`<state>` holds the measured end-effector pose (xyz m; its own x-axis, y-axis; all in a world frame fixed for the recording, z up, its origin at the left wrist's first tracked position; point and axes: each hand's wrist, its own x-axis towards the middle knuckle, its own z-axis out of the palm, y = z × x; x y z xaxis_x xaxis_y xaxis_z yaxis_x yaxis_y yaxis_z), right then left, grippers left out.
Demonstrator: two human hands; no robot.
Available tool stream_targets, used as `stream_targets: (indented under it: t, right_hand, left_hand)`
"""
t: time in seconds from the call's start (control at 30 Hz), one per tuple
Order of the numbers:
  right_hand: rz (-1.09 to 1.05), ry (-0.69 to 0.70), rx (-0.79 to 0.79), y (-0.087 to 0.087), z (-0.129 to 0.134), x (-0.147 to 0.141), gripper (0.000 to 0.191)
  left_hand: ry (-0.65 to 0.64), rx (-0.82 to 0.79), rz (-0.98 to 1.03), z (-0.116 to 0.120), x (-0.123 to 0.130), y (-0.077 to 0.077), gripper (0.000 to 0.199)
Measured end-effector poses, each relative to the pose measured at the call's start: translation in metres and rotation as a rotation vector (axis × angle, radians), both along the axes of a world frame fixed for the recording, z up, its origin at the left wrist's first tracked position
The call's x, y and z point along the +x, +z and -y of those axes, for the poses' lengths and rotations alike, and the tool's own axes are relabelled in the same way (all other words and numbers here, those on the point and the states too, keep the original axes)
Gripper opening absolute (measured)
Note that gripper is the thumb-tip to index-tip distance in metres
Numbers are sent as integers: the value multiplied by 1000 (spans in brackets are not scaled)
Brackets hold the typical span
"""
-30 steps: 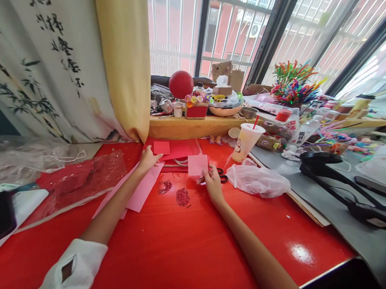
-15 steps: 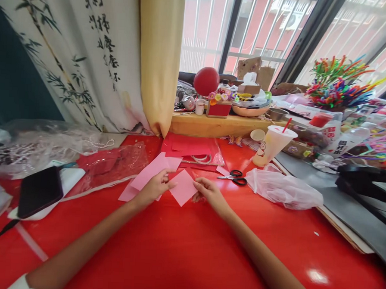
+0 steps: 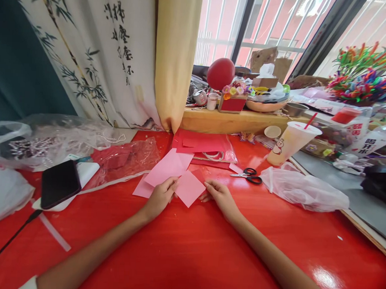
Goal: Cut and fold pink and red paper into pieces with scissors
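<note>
A square of pink paper is held up by two opposite corners, turned like a diamond. My left hand pinches its left corner between thumb and fingers. At the right corner, my right hand has its thumb and fingers closed on the paper. Larger pink paper sheets lie behind my left hand. Beyond the square is a clear packet of red paper with a pale cord on it. Scissors with black handles rest on the red table, right of the packet.
A drink cup with a red straw and a crumpled plastic bag stand right. Left are a phone with a cable and bags of beads. A red balloon sits on the cluttered sill.
The view has shifted left, so the scene appears further right. The pink square is tilted slightly differently, and both hands still grip its corners.
</note>
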<state>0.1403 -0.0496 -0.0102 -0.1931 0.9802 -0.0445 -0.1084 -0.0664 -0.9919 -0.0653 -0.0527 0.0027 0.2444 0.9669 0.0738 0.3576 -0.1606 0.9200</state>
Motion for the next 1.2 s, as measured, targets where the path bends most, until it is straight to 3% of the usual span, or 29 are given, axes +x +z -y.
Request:
stream_targets:
  t: [0.17,0.27,0.33,0.47,0.53,0.63,0.73,0.87,1.2]
  right_hand:
    - [-59,-58,28,0,1,0,41]
    - [-107,-49,33,0,1,-1,57]
    - [-123,-23,31,0,1,-1,64]
    - [-127,67,41,0,3,-3,67]
    - [-106,148,44,0,6,-5,67]
    - [-61,272,43,2,11,-7,64]
    - [-25,304,27,6,15,-9,49]
    - [18,337,19,11,17,-11,39]
    - [121,203,7,7,16,-17,27]
  left_hand:
    - [182,169,-10,-27,-34,42,31]
    - [290,226,111,-47,-63,68,30]
    - [271,183,198,-53,-72,76,27]
    - [4,-83,80,-43,-55,65,23]
    - [-157,-119,11,-35,-39,53,23]
    - [-271,-140,-9,-28,-22,38,21]
    - [-284,-146,-2,-27,-17,31,18]
    - [-186,-87,-34,-25,-15,25,24]
    - [-196,-72,-100,-17,-8,27,21]
